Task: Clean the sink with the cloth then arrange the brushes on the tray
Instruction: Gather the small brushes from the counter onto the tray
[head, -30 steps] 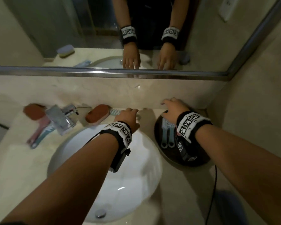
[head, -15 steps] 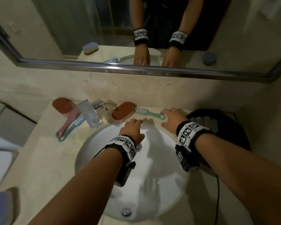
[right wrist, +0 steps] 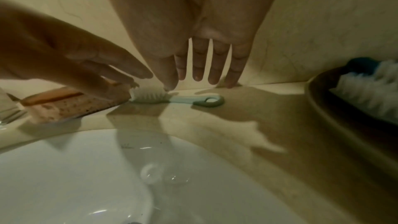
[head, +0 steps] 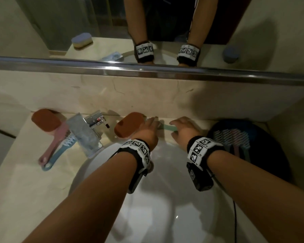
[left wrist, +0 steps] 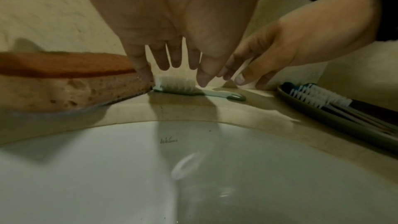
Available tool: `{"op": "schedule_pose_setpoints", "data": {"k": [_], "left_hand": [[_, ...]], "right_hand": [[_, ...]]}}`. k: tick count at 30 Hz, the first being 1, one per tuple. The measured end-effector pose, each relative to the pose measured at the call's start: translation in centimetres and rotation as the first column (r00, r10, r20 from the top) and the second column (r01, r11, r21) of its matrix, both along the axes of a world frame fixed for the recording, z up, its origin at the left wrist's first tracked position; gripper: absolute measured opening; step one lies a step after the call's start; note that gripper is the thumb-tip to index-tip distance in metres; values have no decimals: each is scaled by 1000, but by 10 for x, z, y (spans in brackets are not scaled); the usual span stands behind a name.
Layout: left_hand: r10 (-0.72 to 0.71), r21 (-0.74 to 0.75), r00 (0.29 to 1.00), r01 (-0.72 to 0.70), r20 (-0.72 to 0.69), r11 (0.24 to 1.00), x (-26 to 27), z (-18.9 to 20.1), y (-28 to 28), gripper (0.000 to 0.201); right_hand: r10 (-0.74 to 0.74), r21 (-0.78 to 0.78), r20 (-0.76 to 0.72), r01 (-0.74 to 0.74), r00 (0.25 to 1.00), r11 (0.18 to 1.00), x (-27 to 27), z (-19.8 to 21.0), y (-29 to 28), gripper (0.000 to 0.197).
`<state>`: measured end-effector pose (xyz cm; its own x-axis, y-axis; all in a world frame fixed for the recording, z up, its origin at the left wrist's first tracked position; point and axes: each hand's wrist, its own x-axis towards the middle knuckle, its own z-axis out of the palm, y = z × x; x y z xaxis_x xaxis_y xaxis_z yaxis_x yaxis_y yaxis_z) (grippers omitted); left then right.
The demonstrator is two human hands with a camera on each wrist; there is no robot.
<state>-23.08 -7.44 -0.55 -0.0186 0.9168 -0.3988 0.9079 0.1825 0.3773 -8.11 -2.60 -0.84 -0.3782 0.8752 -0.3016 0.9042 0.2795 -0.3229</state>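
A pale green brush [head: 168, 127] lies on the counter behind the white sink [head: 147, 216], bristles up [left wrist: 175, 83], beside an orange sponge [head: 128, 124]. My left hand [head: 151, 123] hovers over the bristle end with straight fingers [left wrist: 172, 59], its little finger against the sponge [left wrist: 64, 77]. My right hand [head: 177, 128] reaches over the brush handle [right wrist: 193, 100], fingers spread, with the thumb tip at the bristles and the other tips on the counter behind; neither hand grips the brush. A dark tray [head: 277, 172] at the right holds several brushes [head: 235, 137].
A chrome faucet [head: 86, 134] stands left of the sponge. Beyond it lie a pink and a blue brush [head: 54, 151] under a second orange sponge [head: 46, 121]. The wall and mirror rail [head: 147, 69] close off the back. The tray rim [right wrist: 323, 108] sits close on the right.
My right hand has moved left from the tray to the green brush's handle. My left hand has reached forward over its bristles by the sponge. The head view has shifted.
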Motion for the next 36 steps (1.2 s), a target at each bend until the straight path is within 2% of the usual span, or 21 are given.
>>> {"op": "schedule_pose_setpoints", "data": {"k": [4, 10, 14, 19, 25, 27, 31, 36], "left_hand": [[2, -44, 1000, -3, -25, 999, 4, -7, 14, 71], [75, 39, 992, -72, -100, 997, 14, -13, 22, 76], [62, 35, 981, -57, -182, 998, 19, -15, 21, 62], [54, 48, 978, -46, -201, 998, 19, -14, 18, 45], [60, 172, 976, -24, -207, 985, 19, -11, 1, 36], [60, 190, 987, -31, -152, 981, 22, -2, -5, 35], [87, 133, 994, -94, 59, 987, 35, 23, -6, 40], [29, 165, 991, -50, 128, 985, 61, 42, -5, 42]], "right_hand": [[21, -15, -29, -22, 999, 1000, -6, -18, 14, 41], [-18, -31, -70, 16, 997, 999, 6, -31, 23, 33], [-35, -46, -42, 33, 999, 998, 12, -30, 24, 21], [-39, -107, -16, 37, 999, 994, 12, -28, 23, 15], [-18, -155, -93, 3, 996, 988, 24, -19, 10, 20], [-9, -125, -126, -7, 992, 992, 30, -10, 4, 23], [2, -89, -146, -15, 989, 996, 44, 14, -3, 31], [-51, -78, -141, 40, 989, 996, 76, 39, -9, 17]]}}
